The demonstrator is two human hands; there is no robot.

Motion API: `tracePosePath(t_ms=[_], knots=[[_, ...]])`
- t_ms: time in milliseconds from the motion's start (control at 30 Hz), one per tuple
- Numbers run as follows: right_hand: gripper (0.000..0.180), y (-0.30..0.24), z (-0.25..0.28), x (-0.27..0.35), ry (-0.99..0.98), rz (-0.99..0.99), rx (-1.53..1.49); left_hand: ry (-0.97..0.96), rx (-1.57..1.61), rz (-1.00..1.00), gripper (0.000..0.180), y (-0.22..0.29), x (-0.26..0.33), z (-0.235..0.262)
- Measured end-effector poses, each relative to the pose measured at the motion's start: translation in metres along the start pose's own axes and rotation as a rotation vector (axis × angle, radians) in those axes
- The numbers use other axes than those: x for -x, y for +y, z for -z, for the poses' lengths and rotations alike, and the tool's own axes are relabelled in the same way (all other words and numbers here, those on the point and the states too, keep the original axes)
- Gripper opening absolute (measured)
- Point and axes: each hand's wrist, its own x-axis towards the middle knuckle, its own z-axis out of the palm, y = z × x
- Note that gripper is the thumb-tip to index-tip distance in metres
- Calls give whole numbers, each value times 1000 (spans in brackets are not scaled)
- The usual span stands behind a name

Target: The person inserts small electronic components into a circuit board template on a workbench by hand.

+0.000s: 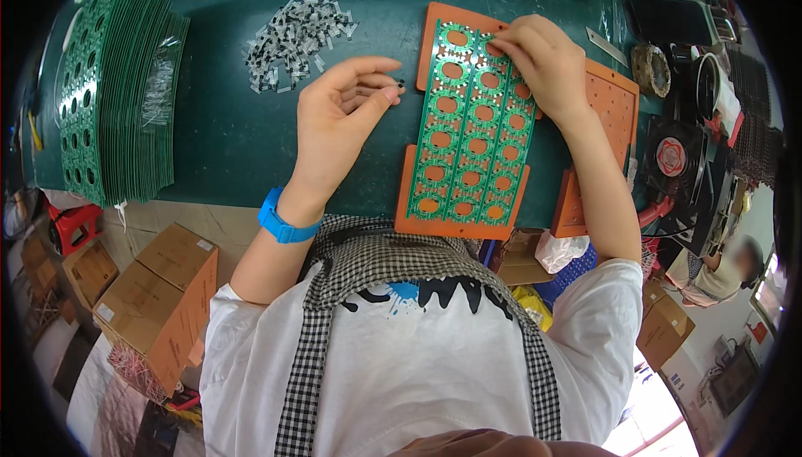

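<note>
- An electronics assembly workshop, seen at one workbench [234, 123] with a dark green top.
- A tall stack of green circuit boards [113, 93] stands at one side.
- A heap of small loose components [296, 33] lies on the bench.
- An orange fixture plate [455, 223] carries a circuit panel [472, 127].
- Cardboard boxes [163, 298] sit on the floor.

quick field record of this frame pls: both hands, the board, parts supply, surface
left hand: raised over the mat, fingers pinching a small dark part
right hand: fingertips on the top edge of the green circuit panel
panel support: orange fixture plate beneath it
parts supply: loose pile of small components, apart from both hands
stock: stack of green panels at left
surface: dark green mat
</note>
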Motion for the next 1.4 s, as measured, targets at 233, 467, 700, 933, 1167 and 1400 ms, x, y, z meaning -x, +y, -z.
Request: tracePosePath(t_ms=[233, 467, 700, 933, 1167, 1400], knots=[[16, -18, 13, -6, -29, -56, -56, -15, -59, -15, 25, -1, -1, -2], [11, -21, -6, -22, -62, -41, -139, -10, -67, -12, 26, -1, -2, -1], [10, -36, -1, -25, -10, 31, 36, -35, 46, 36, 30, 6, 3, -10], [14, -81, 22, 1, -345, -502, -820, -65, 176, 65, 33, 10, 9, -29], [11, -66, 28, 14, -343, -265, -937, -308, 243, 176, 38, 11, 10, -30], [6, -31, 44, 17, -130, -321, -527, -424, 222, 321, 30, 18, 9, -25]])
